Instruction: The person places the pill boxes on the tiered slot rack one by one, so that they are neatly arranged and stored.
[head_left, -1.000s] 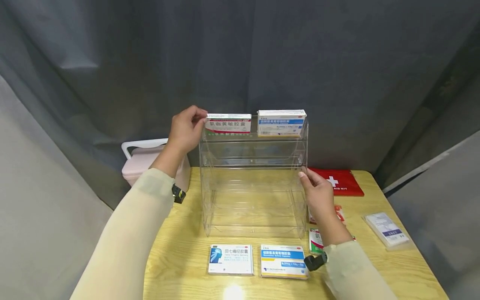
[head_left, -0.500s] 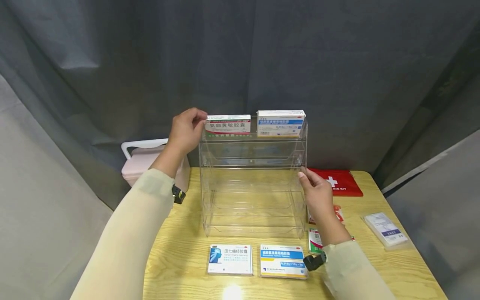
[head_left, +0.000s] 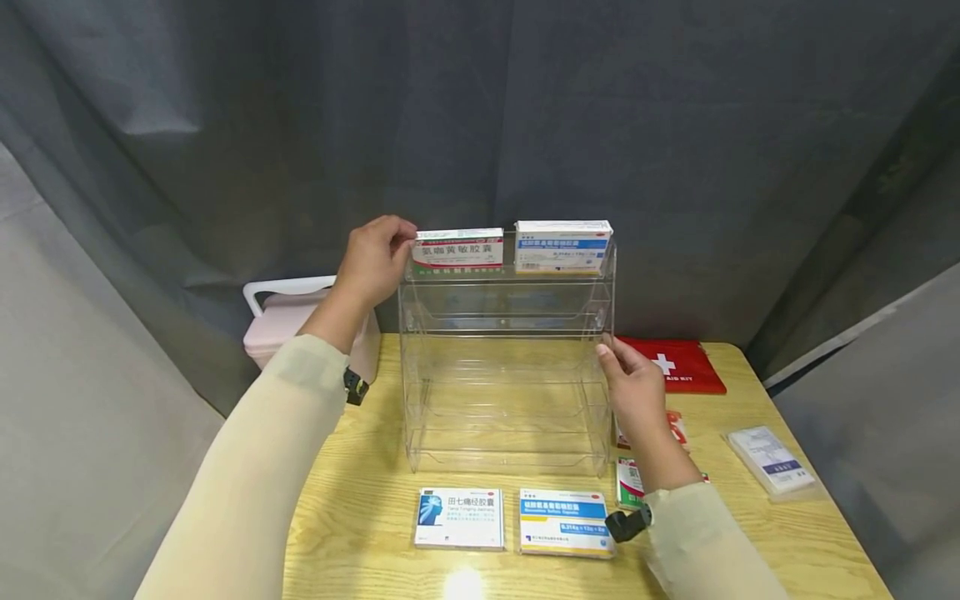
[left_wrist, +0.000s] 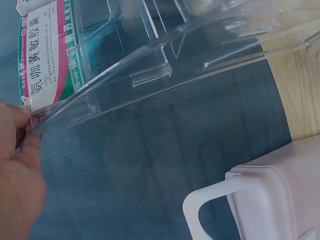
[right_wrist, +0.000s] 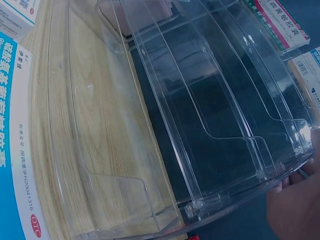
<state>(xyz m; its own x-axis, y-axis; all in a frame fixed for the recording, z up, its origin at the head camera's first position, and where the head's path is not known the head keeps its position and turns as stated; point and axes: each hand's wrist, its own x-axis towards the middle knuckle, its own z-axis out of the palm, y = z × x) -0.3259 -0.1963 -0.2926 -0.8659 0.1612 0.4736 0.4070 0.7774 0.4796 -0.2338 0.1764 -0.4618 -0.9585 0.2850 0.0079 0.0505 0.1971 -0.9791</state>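
Observation:
A clear plastic tiered display rack point(head_left: 504, 333) stands on the wooden table, held by both hands. My left hand point(head_left: 371, 260) pinches its top left corner between thumb and fingers, right beside a white, red and green medicine box point(head_left: 459, 250) on the top tier. To the right on that tier is a blue and white medicine box point(head_left: 562, 252). Lower down, my right hand point(head_left: 637, 387) grips the rack's right side panel, thumb in front and fingers behind. In the right wrist view, fingers point(right_wrist: 295, 192) wrap the clear panel edge point(right_wrist: 240, 200).
Two flat medicine boxes, one white point(head_left: 459, 518) and one blue and white point(head_left: 566, 523), lie before the rack. More boxes point(head_left: 630, 482) are partly hidden by my right forearm. A red first aid pouch point(head_left: 693, 367), a white packet point(head_left: 772, 460) and a pink cooler box point(head_left: 288, 325) flank it.

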